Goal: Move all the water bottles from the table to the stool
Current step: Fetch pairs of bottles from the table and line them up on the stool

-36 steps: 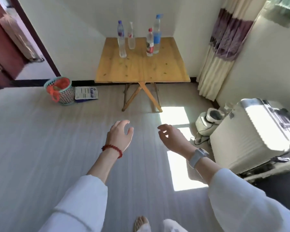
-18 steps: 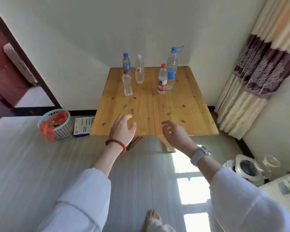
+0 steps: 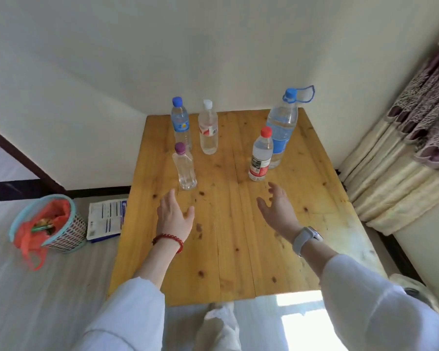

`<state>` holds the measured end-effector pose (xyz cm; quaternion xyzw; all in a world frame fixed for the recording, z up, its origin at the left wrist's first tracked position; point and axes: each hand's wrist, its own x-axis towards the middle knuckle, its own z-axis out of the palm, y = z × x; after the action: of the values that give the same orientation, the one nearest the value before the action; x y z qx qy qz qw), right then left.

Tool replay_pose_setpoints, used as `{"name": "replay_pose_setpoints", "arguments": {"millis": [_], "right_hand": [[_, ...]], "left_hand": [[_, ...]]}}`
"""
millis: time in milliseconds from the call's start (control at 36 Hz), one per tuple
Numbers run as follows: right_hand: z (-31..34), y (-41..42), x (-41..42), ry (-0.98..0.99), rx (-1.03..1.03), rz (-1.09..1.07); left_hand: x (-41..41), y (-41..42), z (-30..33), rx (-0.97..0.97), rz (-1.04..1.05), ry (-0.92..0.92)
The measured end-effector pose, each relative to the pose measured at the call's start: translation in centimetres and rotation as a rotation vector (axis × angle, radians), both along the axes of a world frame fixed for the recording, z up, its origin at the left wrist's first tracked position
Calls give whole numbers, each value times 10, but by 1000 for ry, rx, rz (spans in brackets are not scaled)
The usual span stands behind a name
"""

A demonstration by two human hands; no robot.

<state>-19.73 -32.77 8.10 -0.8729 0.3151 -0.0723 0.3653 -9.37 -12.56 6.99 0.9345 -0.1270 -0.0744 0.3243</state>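
- Reaching over the wooden table (image 3: 228, 249) with both hands, head view; no bottle gripped yet, so the step in hand looks like the first pick, with all five bottles on the far half of the tabletop.
- Left hand (image 3: 174, 219) hovering above the wood, fingers straight and slightly spread, thumb out to the right, holding nothing; a red bead bracelet (image 3: 168, 239) on its wrist.
- Purple-capped bottle (image 3: 184, 167) standing upright just beyond the left fingertips, apart from them; likely the first target for this hand.
- Right hand (image 3: 278, 207) also empty, fingers relaxed and spread, palm turned toward the left; a pale watch (image 3: 305, 238) on the wrist.
- Red-capped bottle (image 3: 261, 154) upright just beyond the right fingertips, not touched; the large blue-capped bottle (image 3: 280, 127), with a blue loop at its cap, right behind it, very close or touching, cannot tell which.
- At the far left of the table, the small blue-capped bottle (image 3: 181, 124) and the white-capped bottle (image 3: 208, 127) side by side, near the wall.
- Stool not in view anywhere; its place cannot be told from here.
- Next move, as a judgement: advancing each hand a little farther, curling fingers round the near bottle bodies, lifting straight up so the red-capped one does not knock the large one behind.
- On the floor at left, a basket (image 3: 70, 225) with an orange bag, and a printed package (image 3: 107, 219) beside it; a curtain (image 3: 401, 160) at right.
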Motion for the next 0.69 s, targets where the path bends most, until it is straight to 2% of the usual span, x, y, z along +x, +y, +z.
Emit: {"name": "replay_pose_setpoints", "arguments": {"millis": [167, 417, 583, 694], "right_hand": [[-27, -45, 80, 23, 5, -112], [-63, -92, 154, -91, 327, -466], [-85, -99, 175, -131, 309, -559], [-86, -96, 173, -182, 291, -507]], "left_hand": [[85, -37, -35, -1, 49, 99], [164, -67, -72, -211, 73, 138], [182, -66, -87, -301, 9, 166], [190, -70, -90, -331, -30, 183]]}}
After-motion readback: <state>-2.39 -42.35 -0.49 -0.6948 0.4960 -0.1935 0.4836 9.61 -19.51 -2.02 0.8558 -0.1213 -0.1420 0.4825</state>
